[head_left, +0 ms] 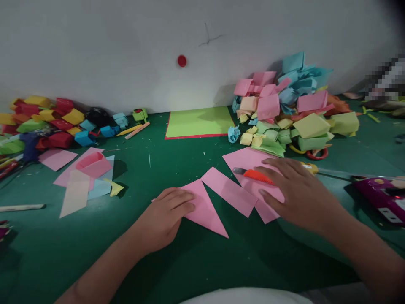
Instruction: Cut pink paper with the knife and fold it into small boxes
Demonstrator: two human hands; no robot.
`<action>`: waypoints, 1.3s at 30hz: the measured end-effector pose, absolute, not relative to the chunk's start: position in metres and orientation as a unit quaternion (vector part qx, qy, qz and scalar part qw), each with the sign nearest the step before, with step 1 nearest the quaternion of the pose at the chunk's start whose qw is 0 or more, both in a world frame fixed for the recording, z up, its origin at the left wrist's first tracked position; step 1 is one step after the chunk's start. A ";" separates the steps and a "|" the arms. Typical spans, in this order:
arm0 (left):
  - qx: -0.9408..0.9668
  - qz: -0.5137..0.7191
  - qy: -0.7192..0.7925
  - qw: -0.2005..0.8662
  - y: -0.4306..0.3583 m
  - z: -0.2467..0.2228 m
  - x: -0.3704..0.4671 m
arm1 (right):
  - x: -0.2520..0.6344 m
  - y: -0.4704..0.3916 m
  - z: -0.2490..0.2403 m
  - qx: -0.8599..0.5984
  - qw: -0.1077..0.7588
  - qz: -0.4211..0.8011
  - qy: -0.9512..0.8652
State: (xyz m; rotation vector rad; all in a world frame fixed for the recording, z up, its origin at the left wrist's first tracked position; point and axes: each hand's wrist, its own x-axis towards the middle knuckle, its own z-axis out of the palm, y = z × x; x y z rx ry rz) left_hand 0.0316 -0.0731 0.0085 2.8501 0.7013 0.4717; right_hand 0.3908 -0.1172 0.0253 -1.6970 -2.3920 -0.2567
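Observation:
A folded pink paper triangle [207, 211] lies on the table with my left hand [167, 215] laid on its left part, fingers stretched out. To the right, an orange box cutter [257, 176] rests on a pink paper sheet [240, 158], blade end pointing left. Over its rear end is my right hand [294, 190], thumb and fingers apart on either side of the handle, which it partly hides. I see no firm grip on the cutter. Between the hands lies a pink paper strip [229, 192], its right end meeting another pink piece [265, 213].
Colourful folded paper pieces [268, 105] are heaped at the back right, with more [63, 118] at the back left. A green sheet [199, 122] lies by the wall. Paper scraps [74, 192] are on the left; a purple device [381, 194] stands far right.

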 end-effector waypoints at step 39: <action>0.949 0.148 0.268 0.072 -0.076 0.017 0.028 | 0.344 -0.108 0.004 -0.489 0.122 0.025 -0.863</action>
